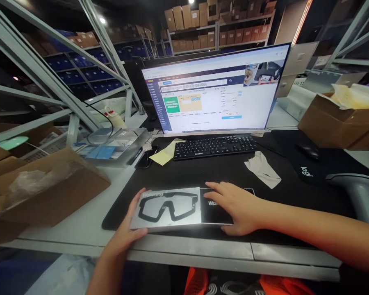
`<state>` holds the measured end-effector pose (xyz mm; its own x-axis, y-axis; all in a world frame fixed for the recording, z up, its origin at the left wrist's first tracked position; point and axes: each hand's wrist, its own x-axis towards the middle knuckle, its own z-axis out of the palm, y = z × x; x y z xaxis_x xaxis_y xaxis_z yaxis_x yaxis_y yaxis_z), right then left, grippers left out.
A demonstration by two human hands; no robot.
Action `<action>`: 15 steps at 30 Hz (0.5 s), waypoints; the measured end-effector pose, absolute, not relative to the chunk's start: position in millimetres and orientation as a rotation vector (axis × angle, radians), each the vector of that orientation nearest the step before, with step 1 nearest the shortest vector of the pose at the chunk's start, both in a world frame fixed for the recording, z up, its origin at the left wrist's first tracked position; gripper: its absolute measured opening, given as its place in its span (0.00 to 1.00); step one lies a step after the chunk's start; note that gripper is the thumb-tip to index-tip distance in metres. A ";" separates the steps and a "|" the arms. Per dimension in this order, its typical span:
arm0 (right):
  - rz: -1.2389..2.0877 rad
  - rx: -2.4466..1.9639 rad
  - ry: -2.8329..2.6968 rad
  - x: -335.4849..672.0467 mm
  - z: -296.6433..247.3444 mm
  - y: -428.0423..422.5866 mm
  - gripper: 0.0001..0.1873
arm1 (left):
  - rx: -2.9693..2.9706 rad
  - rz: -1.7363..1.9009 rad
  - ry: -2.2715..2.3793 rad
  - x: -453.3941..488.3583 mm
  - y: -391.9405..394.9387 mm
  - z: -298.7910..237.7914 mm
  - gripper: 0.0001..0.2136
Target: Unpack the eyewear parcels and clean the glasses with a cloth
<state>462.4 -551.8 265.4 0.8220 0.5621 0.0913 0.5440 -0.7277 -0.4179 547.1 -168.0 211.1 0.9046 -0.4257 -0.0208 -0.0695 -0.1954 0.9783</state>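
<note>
A silver box sleeve (169, 209) printed with a picture of wraparound glasses lies low over the black desk mat. My left hand (130, 223) grips its left end, thumb at the near edge and fingers at the far side. From the right end of the sleeve sticks out a black inner box (217, 209) with white lettering, partly covered. Across that box spans my right hand (235, 207), thumb at the near edge and fingers over the top. What the inner box contains is hidden.
Behind are a keyboard (215, 146), a lit monitor (203, 98) and yellow paper (166, 153). A crumpled pale cloth (263, 169), mouse (307, 151) and handheld scanner (356, 188) lie rightward. Open cardboard boxes stand at left (64, 192) and right (335, 123).
</note>
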 end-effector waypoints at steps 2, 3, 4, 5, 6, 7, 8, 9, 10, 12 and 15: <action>0.081 -2.619 -0.846 463.4 268.0 -549.2 0.46 | 1.723 -0.316 -0.363 546.6 -171.8 210.7 0.54; 0.090 -2.631 -0.843 463.7 269.8 -548.6 0.46 | 1.711 -0.313 -0.354 546.5 -173.7 211.5 0.54; 0.098 -2.630 -0.839 463.6 271.7 -548.9 0.47 | 1.700 -0.316 -0.346 546.4 -175.2 212.8 0.55; 0.098 -2.618 -0.839 462.9 273.5 -550.5 0.47 | 1.693 -0.325 -0.341 546.4 -176.2 214.5 0.55; 0.079 -2.598 -0.833 461.1 274.7 -553.4 0.47 | 1.693 -0.342 -0.342 546.6 -176.5 216.4 0.54; 0.032 -2.575 -0.801 458.0 275.0 -557.8 0.44 | 1.701 -0.360 -0.350 547.1 -176.0 218.3 0.54; -0.048 -2.547 -0.727 453.5 273.8 -563.5 0.39 | 1.719 -0.380 -0.364 548.1 -174.9 219.8 0.53; -0.156 -2.508 -0.592 447.7 270.6 -570.1 0.33 | 1.741 -0.399 -0.382 549.4 -173.3 220.8 0.53; -0.272 -2.442 -0.400 440.9 265.3 -577.0 0.28 | 1.762 -0.414 -0.402 551.0 -171.6 221.2 0.52; -0.410 -2.185 0.039 425.9 249.1 -588.8 0.25 | 1.790 -0.435 -0.433 554.3 -169.3 220.1 0.52; -0.269 -1.656 0.409 407.8 221.6 -592.7 0.34 | 1.786 -0.455 -0.433 556.6 -172.7 217.2 0.55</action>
<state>407.8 -592.7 221.6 0.9072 -0.4162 -0.0616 -0.1088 -0.0908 -0.9899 556.6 -172.7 217.2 0.8552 -0.5118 -0.0815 -0.0562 -0.2478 0.9672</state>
